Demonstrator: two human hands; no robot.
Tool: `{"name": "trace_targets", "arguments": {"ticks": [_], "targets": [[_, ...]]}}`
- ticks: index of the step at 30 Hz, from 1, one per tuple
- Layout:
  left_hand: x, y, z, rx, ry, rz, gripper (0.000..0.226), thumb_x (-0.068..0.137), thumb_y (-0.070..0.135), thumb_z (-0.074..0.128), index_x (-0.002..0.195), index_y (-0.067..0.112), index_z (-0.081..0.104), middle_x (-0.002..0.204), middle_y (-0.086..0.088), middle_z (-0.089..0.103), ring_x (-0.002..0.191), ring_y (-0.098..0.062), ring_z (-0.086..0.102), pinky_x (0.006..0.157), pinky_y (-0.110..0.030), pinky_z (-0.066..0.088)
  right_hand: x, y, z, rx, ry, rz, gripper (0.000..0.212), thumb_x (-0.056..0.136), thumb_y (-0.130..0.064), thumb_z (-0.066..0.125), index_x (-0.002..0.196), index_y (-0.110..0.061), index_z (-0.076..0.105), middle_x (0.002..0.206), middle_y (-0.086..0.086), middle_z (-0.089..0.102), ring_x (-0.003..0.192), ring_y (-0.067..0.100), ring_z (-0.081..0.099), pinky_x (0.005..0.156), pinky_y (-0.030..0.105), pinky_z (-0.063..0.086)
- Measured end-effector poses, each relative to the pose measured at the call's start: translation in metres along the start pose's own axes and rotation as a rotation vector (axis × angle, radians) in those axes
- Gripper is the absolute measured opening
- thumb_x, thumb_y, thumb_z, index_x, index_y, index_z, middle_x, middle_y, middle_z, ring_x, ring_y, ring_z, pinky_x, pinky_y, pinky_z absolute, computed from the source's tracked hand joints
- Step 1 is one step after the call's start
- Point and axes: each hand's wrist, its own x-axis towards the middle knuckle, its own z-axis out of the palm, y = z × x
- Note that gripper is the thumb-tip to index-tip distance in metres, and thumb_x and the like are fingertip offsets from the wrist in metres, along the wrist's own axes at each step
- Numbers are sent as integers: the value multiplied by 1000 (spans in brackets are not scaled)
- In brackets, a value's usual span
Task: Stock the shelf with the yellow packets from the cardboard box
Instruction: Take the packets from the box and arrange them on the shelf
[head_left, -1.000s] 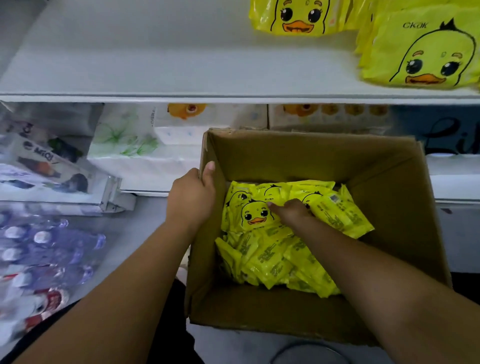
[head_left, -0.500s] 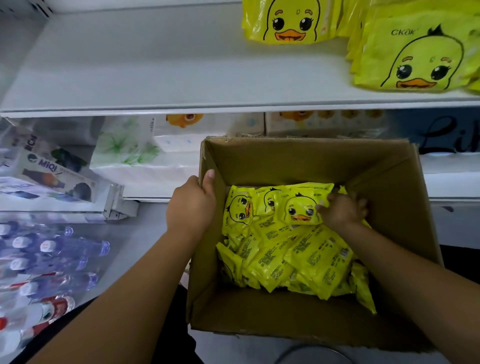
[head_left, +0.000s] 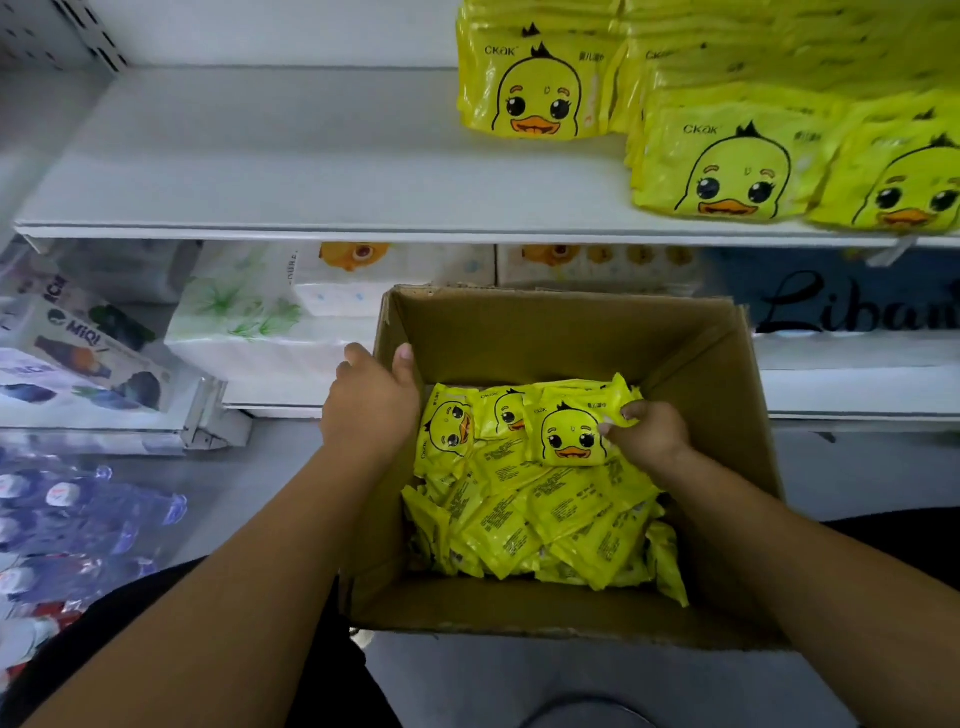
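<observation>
While the left hand (head_left: 370, 402) gripped the left wall of the cardboard box (head_left: 571, 322), with the thumb inside and the fingers outside, the right hand (head_left: 652, 435) pinched the right edge of one yellow packet (head_left: 570, 432) at the far side of the pile of packets (head_left: 545, 525) in the box. On the white shelf (head_left: 291, 176) beyond it, at the far right, the stocked packets (head_left: 727, 171) were stacked.

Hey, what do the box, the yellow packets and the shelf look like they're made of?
Cardboard box: brown matte card, ragged torn rim. Yellow packets: thin glossy plastic film, crinkled, catching light. Shelf: smooth white board, probably painted metal, though unsure.
</observation>
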Motion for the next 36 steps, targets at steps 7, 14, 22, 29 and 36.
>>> {"name": "trace_targets", "arguments": {"ticks": [7, 14, 22, 29, 36], "targets": [[-44, 57, -11, -255, 42, 310, 57, 95, 57, 60, 135, 17, 58, 143, -11, 53, 139, -30, 43, 115, -47, 37, -47, -39, -74, 504, -335, -3, 60, 77, -16, 81, 132, -1, 60, 125, 14, 67, 114, 31, 65, 101, 47, 49], [-59, 89, -27, -976, -516, 45, 39, 101, 54, 51, 114, 23, 70, 111, -2, 78, 103, -24, 75, 84, -44, 62, -82, -88, -133, 693, -537, -200, 47, 75, -17, 73, 120, -5, 66, 116, 16, 73, 110, 31, 69, 93, 51, 56], [-51, 103, -31, -1166, -482, 206, 40, 102, 33, 51, 138, 16, 56, 125, -6, 74, 108, -28, 74, 80, -38, 63, -69, -121, -135, 853, -341, -250, 74, 71, -69, 75, 130, -26, 65, 124, -2, 71, 121, 23, 64, 105, 63, 44], [-31, 116, -49, -1208, -363, 109, 26, 107, 31, 49, 108, 19, 72, 97, 1, 80, 85, -13, 77, 72, -32, 62, -50, -145, -123, 879, -301, -316, 61, 73, -58, 78, 124, -26, 70, 122, -5, 72, 123, 19, 62, 114, 56, 37], [-24, 125, -63, -1330, -454, 32, 39, 111, 12, 39, 136, -14, 53, 52, 30, 62, 57, 17, 61, 54, -1, 43, -46, -153, -115, 875, -232, -318, 32, 95, -36, 66, 120, -16, 72, 114, 1, 75, 113, 20, 68, 109, 53, 44]]}}
